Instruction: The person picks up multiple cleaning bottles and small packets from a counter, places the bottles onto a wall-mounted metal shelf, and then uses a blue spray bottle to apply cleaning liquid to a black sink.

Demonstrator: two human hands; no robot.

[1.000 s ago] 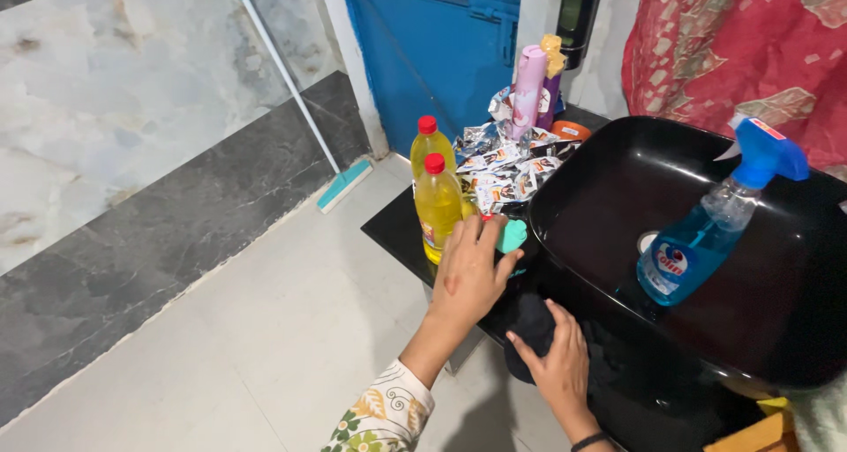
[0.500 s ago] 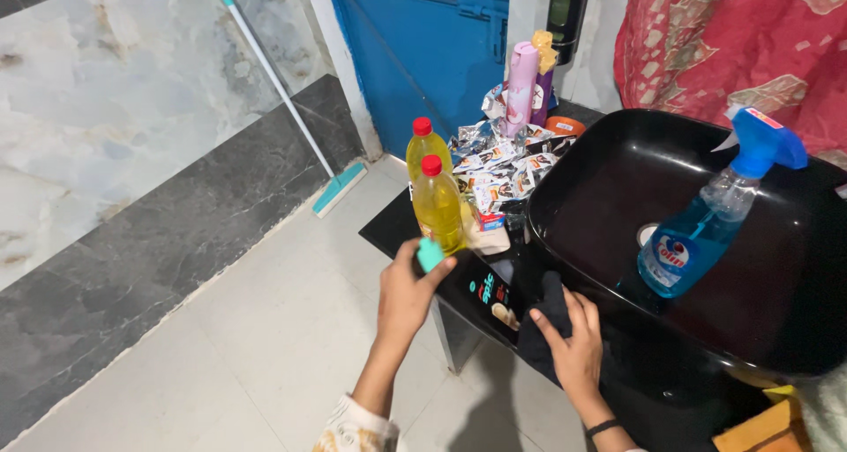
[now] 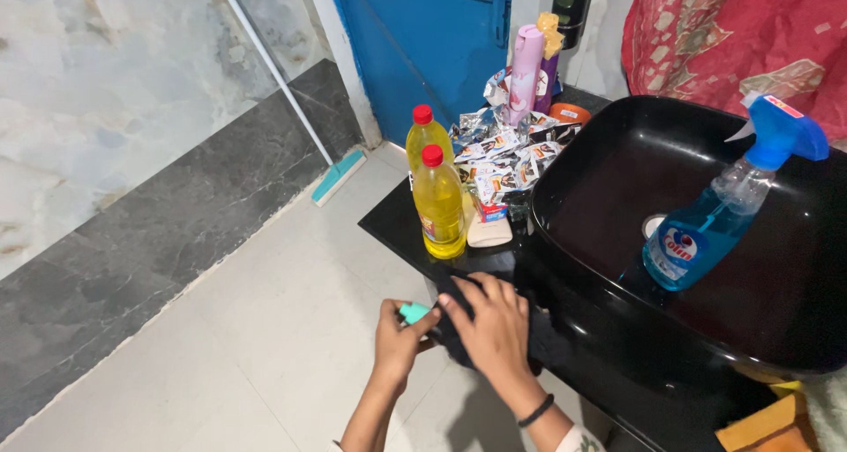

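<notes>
You stand in a tiled washroom with marbled wall panels, a blue door [image 3: 423,37] and a long-handled teal floor wiper [image 3: 337,175] leaning in the corner. A glossy black worktop [image 3: 393,223] carries a deep black basin [image 3: 609,165].

Half a second ago your left hand [image 3: 395,342] was up at the worktop's front edge with the small teal-capped dark bottle [image 3: 415,313]; now it has dropped below that edge, out over the floor. It pinches the bottle near its cap between thumb and fingers. Your right hand [image 3: 494,324], which was pressing the black cloth [image 3: 459,337] on the front edge, has come across to meet it. Its fingers are curled over the cloth and laid against the bottle. So the bottle is off the worktop, and cloth and bottle are now together between both hands.

Along the worktop's left edge two yellow plastic bottles with red caps [image 3: 438,207] stand upright, with a pale soap bar [image 3: 488,232] just beside them. A heap of crumpled foil sachets [image 3: 503,156] and a pink spray can [image 3: 527,73] sit toward the back corner. A blue trigger spray bottle [image 3: 719,214] leans tilted inside the basin.

The bottle's body is nearly all hidden by your fingers and the dark cloth. You cannot tell where one ends and the other begins, nor whether the cap is on tight. The basin's right rim is cut off by the frame.
</notes>
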